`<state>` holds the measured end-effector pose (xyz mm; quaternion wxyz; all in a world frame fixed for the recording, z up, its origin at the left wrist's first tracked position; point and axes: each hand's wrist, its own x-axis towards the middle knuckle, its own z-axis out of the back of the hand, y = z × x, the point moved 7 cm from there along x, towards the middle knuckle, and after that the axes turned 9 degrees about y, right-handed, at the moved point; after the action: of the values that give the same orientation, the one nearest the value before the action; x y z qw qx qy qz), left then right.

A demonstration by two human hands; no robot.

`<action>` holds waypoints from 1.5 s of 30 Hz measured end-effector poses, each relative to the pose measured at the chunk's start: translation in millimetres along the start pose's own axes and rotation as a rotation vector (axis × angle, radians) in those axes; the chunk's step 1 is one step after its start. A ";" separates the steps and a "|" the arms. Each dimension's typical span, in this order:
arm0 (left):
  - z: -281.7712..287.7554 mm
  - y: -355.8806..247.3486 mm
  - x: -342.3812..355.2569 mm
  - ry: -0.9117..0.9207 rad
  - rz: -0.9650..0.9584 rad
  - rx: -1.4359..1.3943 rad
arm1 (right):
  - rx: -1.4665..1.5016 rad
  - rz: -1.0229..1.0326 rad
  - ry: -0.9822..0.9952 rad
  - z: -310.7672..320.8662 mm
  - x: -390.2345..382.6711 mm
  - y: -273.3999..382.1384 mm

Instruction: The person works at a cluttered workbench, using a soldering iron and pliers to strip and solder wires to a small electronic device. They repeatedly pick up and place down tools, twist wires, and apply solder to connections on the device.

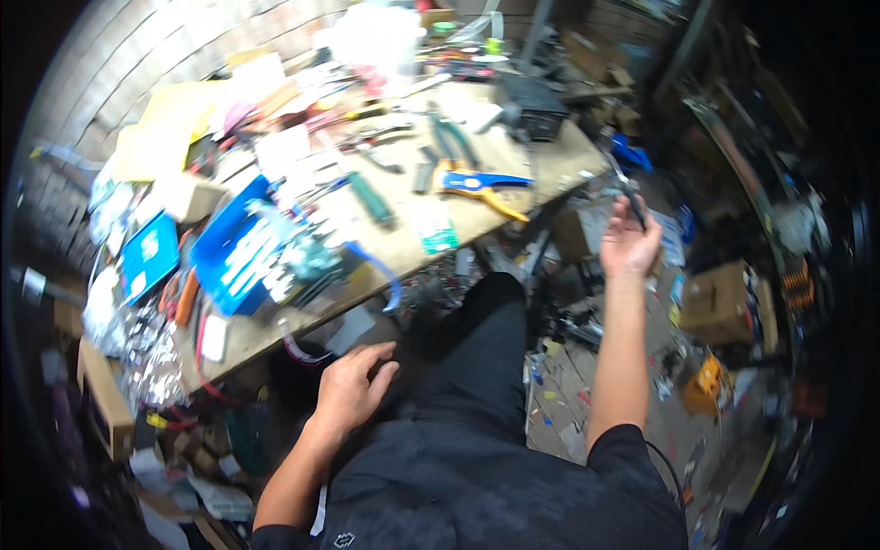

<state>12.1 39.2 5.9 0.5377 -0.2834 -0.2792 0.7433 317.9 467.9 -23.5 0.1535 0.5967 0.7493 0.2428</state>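
My right hand (pixel 631 240) is held out past the table's right end, its fingers closed around a slim dark-handled tool (pixel 634 203). The tool's thin metal tip points up and away; blur hides its exact kind. Over my lap, near the table's front edge, my left hand (pixel 353 385) has its thumb apart from loosely bent fingers and holds nothing visible. On the table (pixel 550 170) lie blue-and-yellow pliers (pixel 486 186), green-handled pliers (pixel 451 139), a green-handled screwdriver (pixel 368 197) and a small green circuit board (pixel 440 238).
A blue bin (pixel 229 298) heaped with small parts stands at the table's left, beside a blue lid (pixel 149 257). A black box (pixel 533 105) sits at the far right corner. Cardboard boxes (pixel 715 307) and scraps cover the floor on the right.
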 end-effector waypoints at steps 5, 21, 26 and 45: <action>27.3 34.5 -38.5 -0.156 0.070 -0.092 | -0.262 0.106 -0.238 50.1 57.5 -14.8; 86.5 72.2 -78.5 -0.822 0.286 -0.195 | -0.379 0.159 -0.266 78.5 93.1 -15.2; 97.6 63.6 -56.3 -0.638 0.286 0.129 | -0.275 0.088 -0.241 91.7 109.0 -37.1; 85.8 99.6 -74.4 -0.424 0.292 -0.834 | -0.354 0.159 -0.658 34.3 87.2 -87.1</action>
<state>-94.2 -68.0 1.8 0.1997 -0.3532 -0.6137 0.6773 243.3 543.8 -94.6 0.4670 0.6632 0.5581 0.1750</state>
